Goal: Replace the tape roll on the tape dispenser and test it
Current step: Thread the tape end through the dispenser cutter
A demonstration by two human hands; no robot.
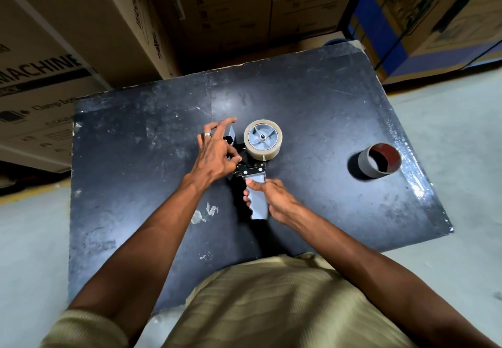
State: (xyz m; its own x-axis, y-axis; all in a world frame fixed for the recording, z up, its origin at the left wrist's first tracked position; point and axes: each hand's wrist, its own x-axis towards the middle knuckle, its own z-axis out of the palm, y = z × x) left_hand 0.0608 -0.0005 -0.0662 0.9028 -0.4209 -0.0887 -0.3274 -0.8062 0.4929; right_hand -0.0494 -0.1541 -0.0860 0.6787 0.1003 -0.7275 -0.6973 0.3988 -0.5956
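Note:
A hand-held tape dispenser (256,176) lies on the dark table (135,184), its grey handle toward me. A clear tape roll (263,140) sits on its grey hub wheel. My right hand (271,198) grips the grey handle from the right, thumb across its top. My left hand (216,152) is at the dispenser's black front end, thumb and a finger pinching something small beside the roll while the other fingers spread outward; what they pinch is hidden. An empty cardboard tape core (379,160) lies on its side at the table's right.
Stacked cardboard boxes (81,35) stand right behind and to the left of the table. A blue-printed carton (407,21) is at the back right. Pale concrete floor (461,157) surrounds the table on both sides.

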